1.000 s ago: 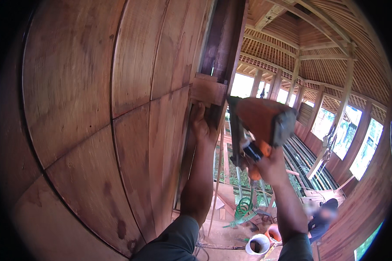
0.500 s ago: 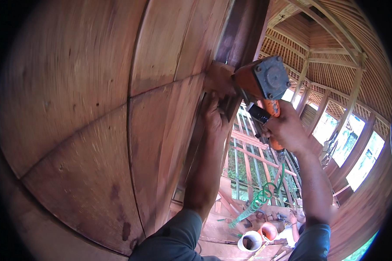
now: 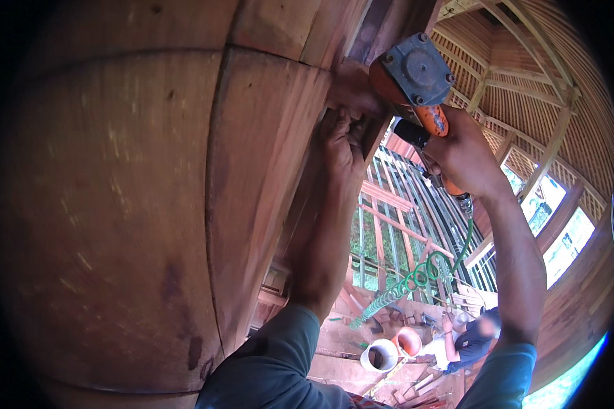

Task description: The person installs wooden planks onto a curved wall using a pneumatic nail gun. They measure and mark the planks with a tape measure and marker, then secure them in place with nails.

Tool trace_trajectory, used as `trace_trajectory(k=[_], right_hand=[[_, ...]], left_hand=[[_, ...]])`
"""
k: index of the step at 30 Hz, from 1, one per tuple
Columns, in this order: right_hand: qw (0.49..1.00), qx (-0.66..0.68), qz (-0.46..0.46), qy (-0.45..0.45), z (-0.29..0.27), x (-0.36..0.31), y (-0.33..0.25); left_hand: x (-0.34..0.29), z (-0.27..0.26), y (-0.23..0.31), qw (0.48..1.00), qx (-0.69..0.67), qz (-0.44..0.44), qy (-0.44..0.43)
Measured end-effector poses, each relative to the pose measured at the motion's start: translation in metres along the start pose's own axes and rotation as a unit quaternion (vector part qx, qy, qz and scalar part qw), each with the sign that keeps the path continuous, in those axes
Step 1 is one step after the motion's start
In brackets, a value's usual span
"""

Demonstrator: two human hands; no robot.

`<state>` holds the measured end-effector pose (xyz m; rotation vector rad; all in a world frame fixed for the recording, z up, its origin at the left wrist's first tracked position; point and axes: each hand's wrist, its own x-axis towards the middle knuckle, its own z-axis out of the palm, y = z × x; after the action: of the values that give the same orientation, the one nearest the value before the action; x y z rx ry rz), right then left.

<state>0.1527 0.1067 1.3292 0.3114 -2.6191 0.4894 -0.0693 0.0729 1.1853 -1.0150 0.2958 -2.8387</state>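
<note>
My right hand [image 3: 462, 153] is wrapped around the orange grip of a nail gun [image 3: 416, 71] with a dark grey bolted cap. The gun's nose end is hidden behind its body, close to a small reddish-brown wooden block [image 3: 356, 87]. That block sits against the edge of the plank wall [image 3: 266, 157], beside an upright post. Below it, my left hand [image 3: 344, 140] has its fingers curled up at the block's lower edge and seems to hold it in place. A green coiled air hose [image 3: 423, 273] hangs from the gun's handle.
Far below, a co-worker [image 3: 467, 341] sits near a white bucket [image 3: 379, 356] and an orange bucket [image 3: 407, 341]. Wood offcuts [image 3: 419, 392] lie on the floor around them. Open floor joists [image 3: 402, 225] stretch beyond my arms. A slatted roof [image 3: 525, 75] rises at upper right.
My view has tilted downward, so the wall seam, both hands and the nail gun appear higher. The co-worker below shows more fully. Both hands keep their holds.
</note>
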Motion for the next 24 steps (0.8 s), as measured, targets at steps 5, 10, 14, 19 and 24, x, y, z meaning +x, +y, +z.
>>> trace_trajectory(k=[5, 10, 14, 19, 24], right_hand=[[1.0, -0.016, 0.014, -0.008, 0.0, 0.002, 0.001], [1.0, 0.004, -0.007, -0.003, 0.004, -0.002, -0.006], [0.996, -0.085, -0.03, -0.003, 0.002, -0.006, -0.019], [0.989, -0.146, -0.006, -0.013, -0.001, -0.011, -0.033], [0.988, -0.153, -0.007, -0.02, -0.002, -0.009, -0.035]], left_hand=[[0.006, -0.009, -0.002, 1.0, 0.005, 0.005, -0.008], [0.007, -0.013, -0.003, 1.0, 0.004, -0.014, 0.011], [0.006, -0.011, -0.005, 1.0, -0.002, -0.021, 0.011], [0.006, -0.013, -0.005, 0.999, -0.007, -0.027, 0.022], [0.004, -0.011, -0.002, 1.0, -0.017, -0.019, -0.002]])
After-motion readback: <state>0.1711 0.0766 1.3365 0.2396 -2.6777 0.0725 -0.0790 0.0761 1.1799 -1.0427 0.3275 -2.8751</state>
